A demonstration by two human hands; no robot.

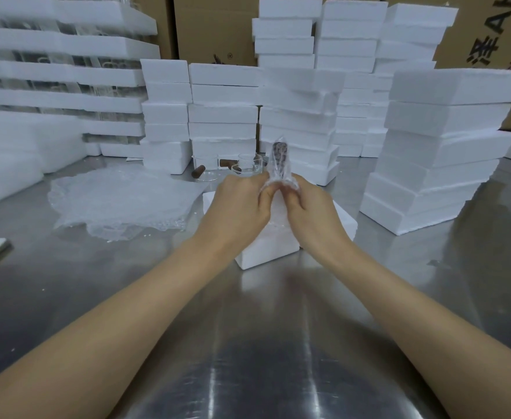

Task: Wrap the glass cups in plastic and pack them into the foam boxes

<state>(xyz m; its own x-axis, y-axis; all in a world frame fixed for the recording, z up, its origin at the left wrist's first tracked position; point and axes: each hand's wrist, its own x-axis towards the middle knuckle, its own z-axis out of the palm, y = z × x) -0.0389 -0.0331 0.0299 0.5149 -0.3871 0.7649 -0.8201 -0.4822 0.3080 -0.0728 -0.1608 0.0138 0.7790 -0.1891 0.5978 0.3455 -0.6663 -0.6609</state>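
my left hand [242,204] and right hand [308,207] are both pinching the wrapped cup [280,160], its handle pointing to 12 o'clock, just above the foam box [266,249]; my forearms are reaching in from 7 and 5 o'clock.

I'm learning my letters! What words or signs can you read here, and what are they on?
"A": big, black, on the right cardboard box.
"®": on the middle cardboard box.
Chinese print by the "A": too blurred to read.
Foam boxes: none.
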